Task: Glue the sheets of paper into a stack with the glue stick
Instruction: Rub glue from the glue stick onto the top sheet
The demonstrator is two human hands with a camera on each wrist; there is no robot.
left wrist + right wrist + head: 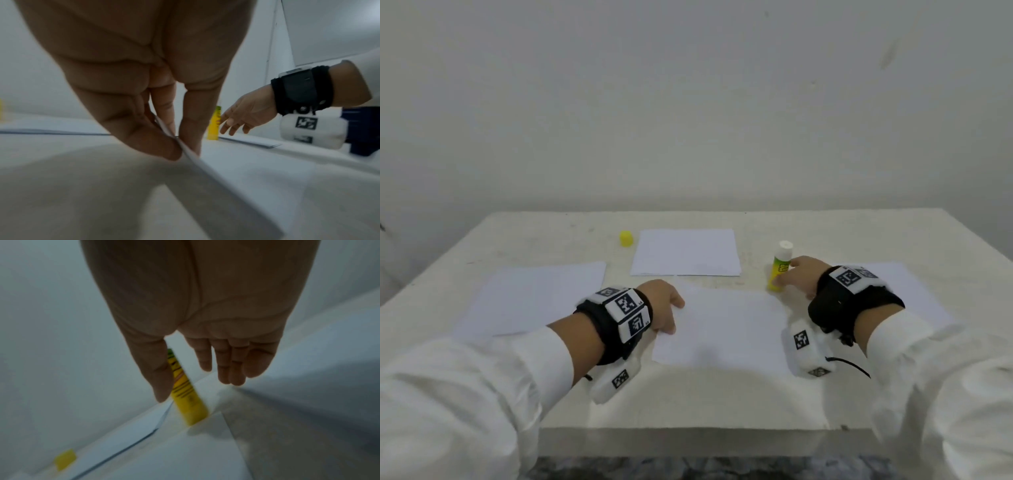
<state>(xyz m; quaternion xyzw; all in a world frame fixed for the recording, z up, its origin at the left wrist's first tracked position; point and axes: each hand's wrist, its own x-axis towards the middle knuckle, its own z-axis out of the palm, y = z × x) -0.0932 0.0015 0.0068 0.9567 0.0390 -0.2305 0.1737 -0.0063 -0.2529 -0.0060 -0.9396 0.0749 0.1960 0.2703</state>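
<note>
My left hand (667,310) pinches the left edge of the near-centre white sheet (722,329); the left wrist view shows thumb and fingers (164,146) closed on that lifted edge of the sheet (205,170). The yellow-green glue stick (780,267) stands upright and uncapped just beyond the sheet's far right corner. My right hand (792,274) is beside it with straight, spread fingers. In the right wrist view the thumb (160,378) lies alongside the glue stick (189,402) without gripping it. The yellow cap (626,238) sits apart at the far left.
More white sheets lie on the white table (722,404): one at the left (527,298), one at far centre (685,251), one under my right wrist (914,291). A wall stands close behind the table. A dark blue object (357,129) shows off to the right.
</note>
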